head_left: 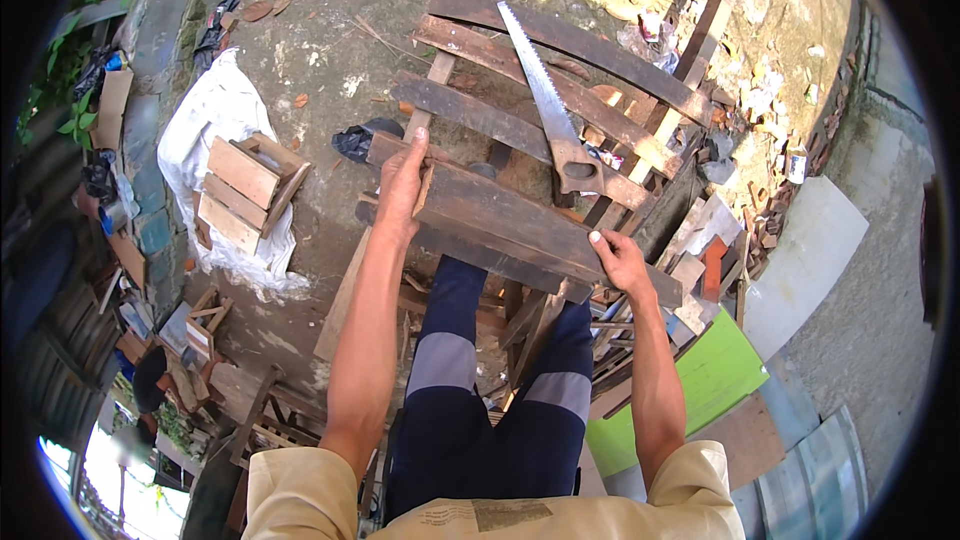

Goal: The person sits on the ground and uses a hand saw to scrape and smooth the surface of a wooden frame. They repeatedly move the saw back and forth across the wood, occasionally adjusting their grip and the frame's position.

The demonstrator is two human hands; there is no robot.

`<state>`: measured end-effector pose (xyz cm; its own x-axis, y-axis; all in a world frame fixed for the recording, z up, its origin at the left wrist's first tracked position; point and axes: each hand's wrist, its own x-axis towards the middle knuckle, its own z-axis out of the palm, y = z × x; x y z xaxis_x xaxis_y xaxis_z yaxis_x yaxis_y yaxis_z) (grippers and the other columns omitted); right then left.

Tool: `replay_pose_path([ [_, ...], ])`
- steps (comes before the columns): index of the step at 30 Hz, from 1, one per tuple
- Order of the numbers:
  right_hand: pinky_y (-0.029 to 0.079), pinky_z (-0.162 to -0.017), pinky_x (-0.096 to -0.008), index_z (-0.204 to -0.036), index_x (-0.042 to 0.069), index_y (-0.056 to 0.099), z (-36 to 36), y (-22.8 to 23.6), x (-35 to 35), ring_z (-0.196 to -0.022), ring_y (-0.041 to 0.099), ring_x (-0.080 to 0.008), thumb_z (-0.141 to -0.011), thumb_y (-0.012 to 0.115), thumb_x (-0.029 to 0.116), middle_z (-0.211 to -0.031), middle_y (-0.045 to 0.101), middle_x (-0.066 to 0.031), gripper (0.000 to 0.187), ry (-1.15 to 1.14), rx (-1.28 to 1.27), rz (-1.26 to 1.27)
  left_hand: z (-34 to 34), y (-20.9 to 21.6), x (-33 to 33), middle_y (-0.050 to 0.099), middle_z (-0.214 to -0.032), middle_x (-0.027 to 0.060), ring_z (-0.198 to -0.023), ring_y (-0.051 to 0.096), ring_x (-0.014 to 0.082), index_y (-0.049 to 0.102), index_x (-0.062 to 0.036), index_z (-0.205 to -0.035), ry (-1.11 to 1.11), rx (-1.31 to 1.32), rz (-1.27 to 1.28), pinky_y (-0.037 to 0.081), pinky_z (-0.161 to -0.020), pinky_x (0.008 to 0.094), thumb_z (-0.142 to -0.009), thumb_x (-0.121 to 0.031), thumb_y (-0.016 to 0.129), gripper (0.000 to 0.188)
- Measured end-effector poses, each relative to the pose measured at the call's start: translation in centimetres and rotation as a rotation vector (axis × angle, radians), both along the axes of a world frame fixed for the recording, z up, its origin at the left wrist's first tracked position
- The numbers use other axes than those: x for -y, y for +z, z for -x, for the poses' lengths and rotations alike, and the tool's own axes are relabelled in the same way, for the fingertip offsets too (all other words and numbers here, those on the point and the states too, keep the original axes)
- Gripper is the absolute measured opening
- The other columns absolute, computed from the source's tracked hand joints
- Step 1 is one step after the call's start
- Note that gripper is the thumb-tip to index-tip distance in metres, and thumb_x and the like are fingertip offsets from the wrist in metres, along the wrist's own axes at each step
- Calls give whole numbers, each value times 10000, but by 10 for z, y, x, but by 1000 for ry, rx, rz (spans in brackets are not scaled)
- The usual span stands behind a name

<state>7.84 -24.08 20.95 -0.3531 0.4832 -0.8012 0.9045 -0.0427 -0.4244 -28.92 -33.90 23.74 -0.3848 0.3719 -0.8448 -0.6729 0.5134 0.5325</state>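
Observation:
A short dark wooden board (510, 218) lies across in front of my body, over the slats of a rough wooden bench frame. My left hand (402, 180) grips its left end, thumb up along the edge. At its right end my right hand (620, 262) is closed on it, thumb on top. A handsaw (545, 90) with a wooden handle rests on the slats just beyond, blade pointing away from me. Several weathered slats (540, 65) of the frame run crosswise beyond the board. My fingers' undersides are hidden beneath the wood.
To the left, a small wooden box-like piece (245, 190) sits on a white sack (215, 115). Scrap wood and litter (700, 280) pile up on the right, next to a green panel (690, 385) and a pale sheet (810, 260). A concrete wall (880, 340) stands farther right.

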Motion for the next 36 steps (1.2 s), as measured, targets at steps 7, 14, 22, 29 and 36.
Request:
replay_pose_path([
  [7,505,-768,-509,-952,100,709,32,5,-6,-850,680,-433,-944,493,666,-776,695,-219,607,-19,203,-240,13,-9,-8,668,-1290,202,-1270,588,356,653,-54,-1329,-530,-358,33,424,-1086,422,-992,-415,605,496],
  [14,514,-815,-520,-1064,66,726,81,12,-28,-913,685,-454,-922,479,717,-891,716,-260,710,28,347,-286,29,-62,-22,752,-959,195,-903,733,363,769,-36,-1072,-529,-948,139,562,-799,416,-950,-341,667,344],
  [22,520,-822,-525,-976,69,725,80,-2,-61,-900,686,-458,-923,463,727,-844,705,-281,710,19,333,-379,41,-128,-52,648,-656,79,-618,605,178,711,14,-831,124,-449,313,496,-618,383,-1019,-455,566,525],
  [29,525,-860,-522,-1112,78,717,29,-51,-102,-949,691,-460,-928,430,734,-925,709,-299,739,-67,365,-337,-26,-137,-110,691,-1076,130,-879,653,197,583,43,-1239,195,-164,155,530,-739,346,-1009,-564,528,652],
  [36,515,-904,-483,-1207,111,696,20,-59,-131,-974,705,-410,-962,386,717,-975,729,-255,724,-43,264,-262,-139,-110,-166,320,-1532,289,-1349,462,413,140,62,-1546,-47,0,106,409,-1123,510,-835,-751,634,1187],
])
